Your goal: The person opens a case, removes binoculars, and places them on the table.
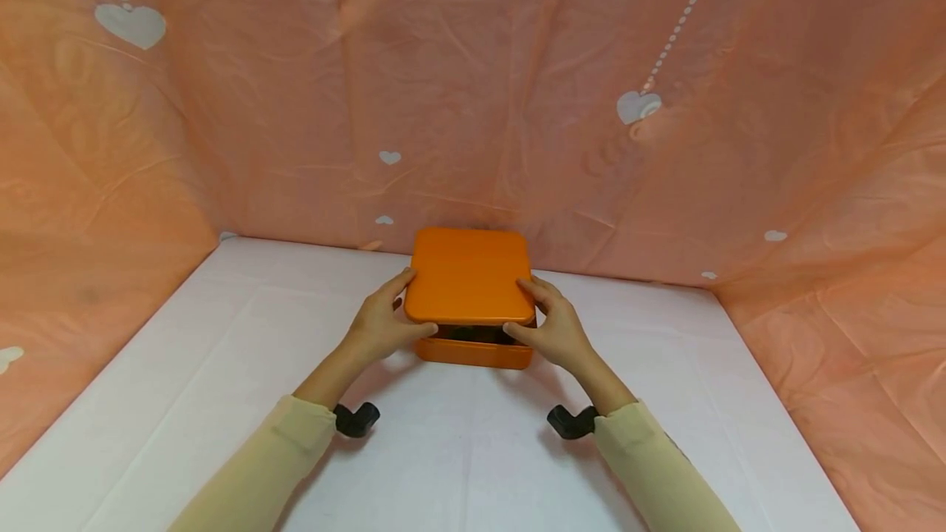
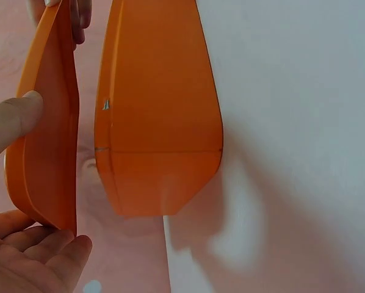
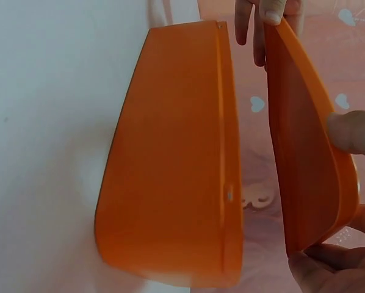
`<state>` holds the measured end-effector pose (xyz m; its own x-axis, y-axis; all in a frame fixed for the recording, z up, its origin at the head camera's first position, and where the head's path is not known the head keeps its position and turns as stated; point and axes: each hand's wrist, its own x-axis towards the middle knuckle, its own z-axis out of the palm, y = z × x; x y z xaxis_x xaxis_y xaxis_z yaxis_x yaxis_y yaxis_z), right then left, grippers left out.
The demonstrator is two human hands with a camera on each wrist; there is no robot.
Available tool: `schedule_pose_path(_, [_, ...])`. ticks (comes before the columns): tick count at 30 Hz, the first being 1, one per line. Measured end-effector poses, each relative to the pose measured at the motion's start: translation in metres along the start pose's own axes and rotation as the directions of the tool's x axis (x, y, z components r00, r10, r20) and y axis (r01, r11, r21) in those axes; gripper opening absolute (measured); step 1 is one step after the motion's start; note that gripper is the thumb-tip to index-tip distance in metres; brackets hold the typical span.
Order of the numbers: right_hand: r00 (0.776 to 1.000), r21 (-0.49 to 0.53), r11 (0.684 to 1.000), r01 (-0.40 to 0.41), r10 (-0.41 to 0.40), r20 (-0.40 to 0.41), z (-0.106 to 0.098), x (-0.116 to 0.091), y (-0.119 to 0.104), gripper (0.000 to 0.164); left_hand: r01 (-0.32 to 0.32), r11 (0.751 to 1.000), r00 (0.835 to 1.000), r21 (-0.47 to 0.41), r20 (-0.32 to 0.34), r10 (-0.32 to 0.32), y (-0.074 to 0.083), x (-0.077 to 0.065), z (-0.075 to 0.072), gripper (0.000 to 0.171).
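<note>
An orange lid (image 1: 469, 276) is held level between both hands, just above an orange square tin box (image 1: 473, 354). A dark gap between lid and box shows in the head view; what lies inside is too dim to tell. My left hand (image 1: 380, 323) grips the lid's left side, its thumb at the front edge and its fingers along the side. On the opposite side my right hand (image 1: 557, 327) grips it the same way. Both wrist views show the lid (image 2: 51, 122) apart from the box (image 3: 176, 152), which stands on the white surface.
The white tabletop (image 1: 443, 466) spreads out around the box. Behind it and at both sides hangs a peach curtain (image 1: 473, 105) with white hearts, close to the box's back. A black wrist mount (image 1: 357, 419) sits under the left wrist and another black mount (image 1: 572, 422) under the right.
</note>
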<state>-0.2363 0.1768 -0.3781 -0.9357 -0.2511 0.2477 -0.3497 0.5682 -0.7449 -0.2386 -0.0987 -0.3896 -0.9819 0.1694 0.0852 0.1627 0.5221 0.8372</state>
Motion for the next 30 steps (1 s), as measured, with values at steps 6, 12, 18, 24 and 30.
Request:
schedule_pose_path(6, [1.000, 0.018, 1.000, 0.025, -0.025, 0.017, 0.002, 0.002, -0.006, 0.071, -0.029, 0.999, 0.999, 0.014, -0.032, 0.029, -0.002, -0.004, -0.006, 0.095])
schedule_pose_path(12, [1.000, -0.001, 1.000, 0.023, -0.023, 0.010, 0.006, 0.005, -0.013, 0.068, -0.057, 0.998, 0.997, 0.023, -0.053, 0.059, -0.006, -0.009, -0.014, 0.095])
schedule_pose_path(18, [1.000, 0.002, 1.000, 0.015, -0.015, 0.010, 0.012, 0.006, -0.019, 0.067, -0.087, 0.995, 0.993, 0.047, -0.078, 0.091, -0.008, -0.014, -0.022, 0.094])
schedule_pose_path(24, [0.999, 0.038, 0.999, 0.039, -0.040, 0.030, 0.016, 0.008, -0.024, 0.067, -0.102, 0.993, 0.991, 0.051, -0.086, 0.106, -0.008, -0.019, -0.031, 0.093])
schedule_pose_path(30, [0.998, 0.074, 0.996, 0.059, -0.061, 0.034, 0.020, 0.010, -0.030, 0.068, -0.086, 0.993, 0.992, 0.075, -0.081, 0.092, -0.007, -0.023, -0.039, 0.094])
